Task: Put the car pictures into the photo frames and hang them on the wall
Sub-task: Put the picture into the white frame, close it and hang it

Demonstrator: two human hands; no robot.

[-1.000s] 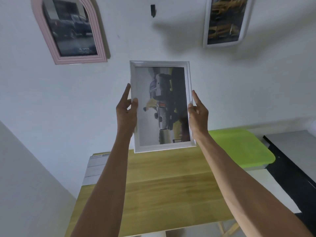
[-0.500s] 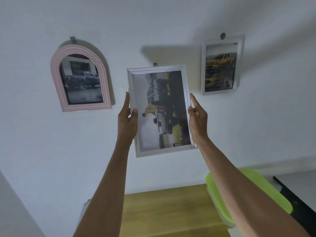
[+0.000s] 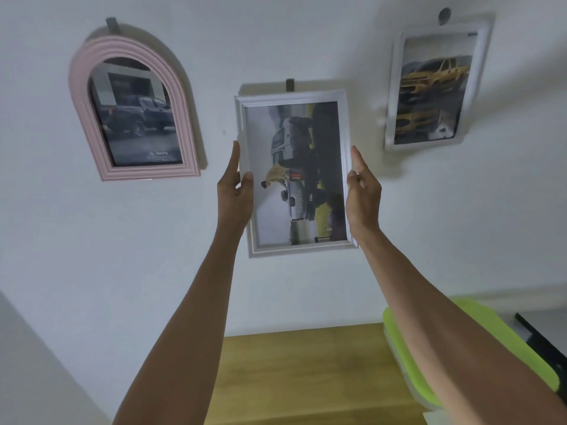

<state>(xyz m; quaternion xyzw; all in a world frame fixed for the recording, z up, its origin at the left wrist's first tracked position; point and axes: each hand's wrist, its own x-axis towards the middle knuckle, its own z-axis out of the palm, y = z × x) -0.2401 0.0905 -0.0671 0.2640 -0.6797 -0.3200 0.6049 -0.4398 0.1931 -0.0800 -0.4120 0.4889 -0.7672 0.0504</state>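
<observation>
White wall [image 3: 306, 41] fills the head view, with a wooden table [image 3: 294, 378] and a green-lidded box [image 3: 521, 357] low at the right. Pink arched frame [image 3: 135, 111] hangs at left on its hook, dark truck picture inside. White frame with yellow cars [image 3: 435, 84] hangs at right. Between them, a third white frame [image 3: 294, 173] holds a truck picture turned sideways. Left hand [image 3: 234, 191] clasps its left edge, thumb over the front rim; right hand [image 3: 362, 191] clasps the right edge, fingers closed around it.

Change since a second ago: frame has risen from just above the table to the wall, and its top edge now sits just under the small grey hook [image 3: 290, 84]. Cannot tell whether it has caught. Judgement: last hanging nearly done; next comes settling it on the hook, then letting go.
</observation>
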